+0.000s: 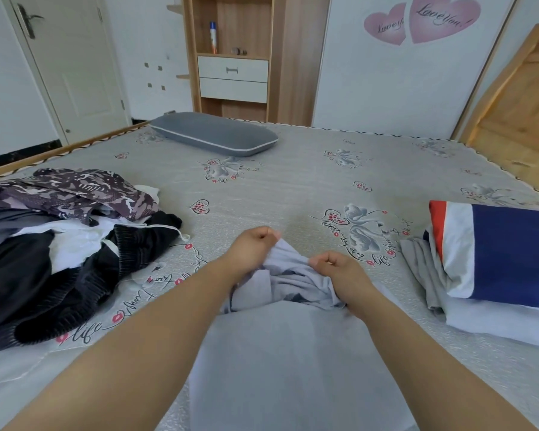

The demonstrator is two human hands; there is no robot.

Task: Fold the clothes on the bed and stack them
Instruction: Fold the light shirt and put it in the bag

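Both fists are clenched on the pale grey garment (280, 353): your left hand (255, 247) bunches the far edge on one side, your right hand (336, 272) pinches the gathered cloth just beside it, so the two hands sit close together w/ a ridge of fabric between them. That garment lies on the bed (293, 181) right in front of you, its near part spread fairly flat toward your body, its far end crumpled up under the hands. Can't tell what kind of garment it is, nor which edge you've got.

Progress, judging from how things lie: early to mid. On your right sits a folded stack (498, 269), a navy, white & red piece on top, pale pieces under it, and a grey bit hanging loose at its left side. So a few items look done. On your left the unfolded pile (59, 237) is still big: camo-print piece on top, white stuff in the middle, black knit-edged garment sprawled toward you. Most of the work is prob. still there.

Current item looks barely started, no clean fold showing yet. I'd guess you need to straighten the bunched end first, then fold, then carry it over to the stack, which is well apart from your hands. A grey pillow (213, 133) lies at the far side, out of the way.
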